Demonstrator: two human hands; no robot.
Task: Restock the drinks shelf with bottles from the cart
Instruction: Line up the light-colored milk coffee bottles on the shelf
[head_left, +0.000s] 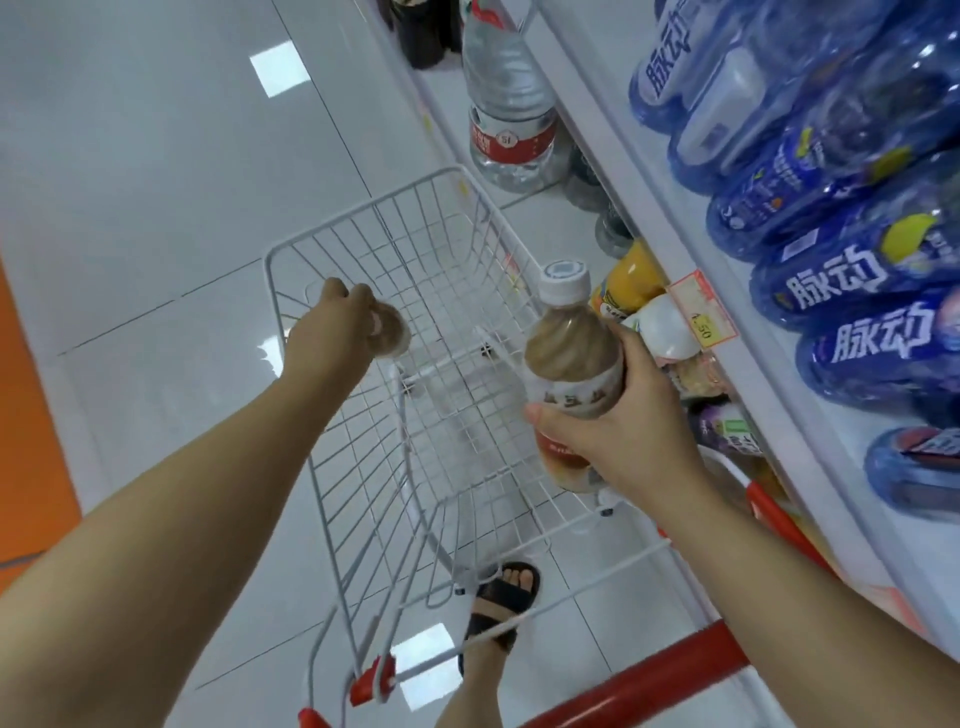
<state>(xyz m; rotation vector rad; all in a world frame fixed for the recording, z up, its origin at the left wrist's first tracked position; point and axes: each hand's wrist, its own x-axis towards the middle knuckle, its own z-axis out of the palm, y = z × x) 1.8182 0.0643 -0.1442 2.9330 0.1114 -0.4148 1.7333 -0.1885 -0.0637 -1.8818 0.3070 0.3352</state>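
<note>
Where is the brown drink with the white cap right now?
In the head view, right of centre: the right hand grips the brown drink above the cart, beside the shelf.

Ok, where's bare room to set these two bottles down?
Bare: inside the cart basket, its wire bottom. Crowded: beside the right hand, the orange bottle and neighbours sit packed; the blue bottles above lie side by side.

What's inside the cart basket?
No bottles show inside the basket; floor shows through its mesh. The right hand and its brown bottle cover its right side. The left hand holds another bottle above.
</note>
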